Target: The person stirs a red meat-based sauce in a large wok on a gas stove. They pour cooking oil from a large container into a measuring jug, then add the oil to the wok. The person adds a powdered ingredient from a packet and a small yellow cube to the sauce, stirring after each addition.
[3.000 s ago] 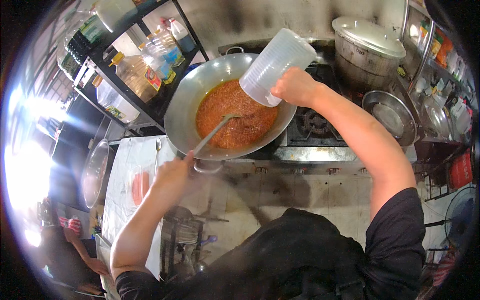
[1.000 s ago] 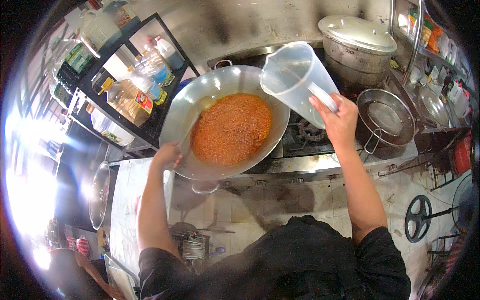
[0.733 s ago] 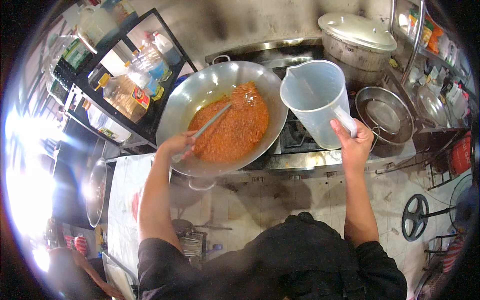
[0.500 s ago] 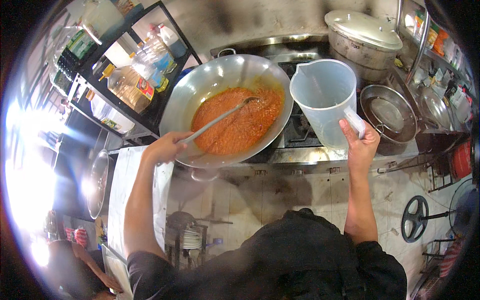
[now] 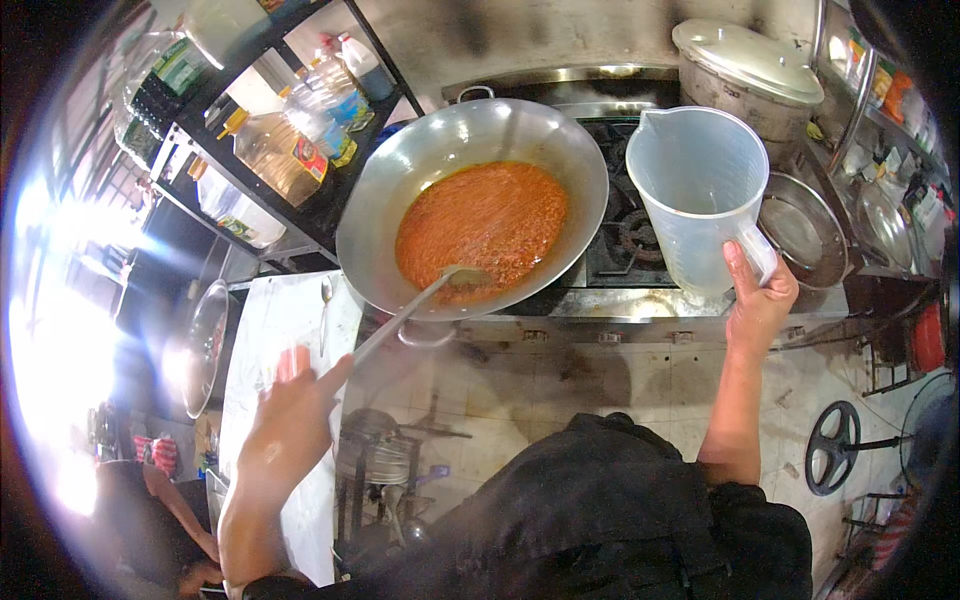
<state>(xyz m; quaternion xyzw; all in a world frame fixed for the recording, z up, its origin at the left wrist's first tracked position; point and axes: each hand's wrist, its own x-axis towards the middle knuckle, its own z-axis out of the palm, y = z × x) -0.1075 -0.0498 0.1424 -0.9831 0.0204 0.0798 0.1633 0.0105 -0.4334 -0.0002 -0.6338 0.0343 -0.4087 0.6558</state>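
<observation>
Ladle (image 5: 403,315) now nearer, in left grip (image 5: 290,425)

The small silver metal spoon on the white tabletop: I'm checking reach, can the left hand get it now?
Probably not without letting go first: the left hand is closed around a long-handled grey metal ladle, though the spoon lies close by, uncovered.

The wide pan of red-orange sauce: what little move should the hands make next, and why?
I'd probably push the ladle across the sauce toward the far side of the pan: its head sits at the sauce's near edge, and the left hand grips it. The right hand holds the pitcher to the right of the pan, so nothing seems to block the stroke.
</observation>
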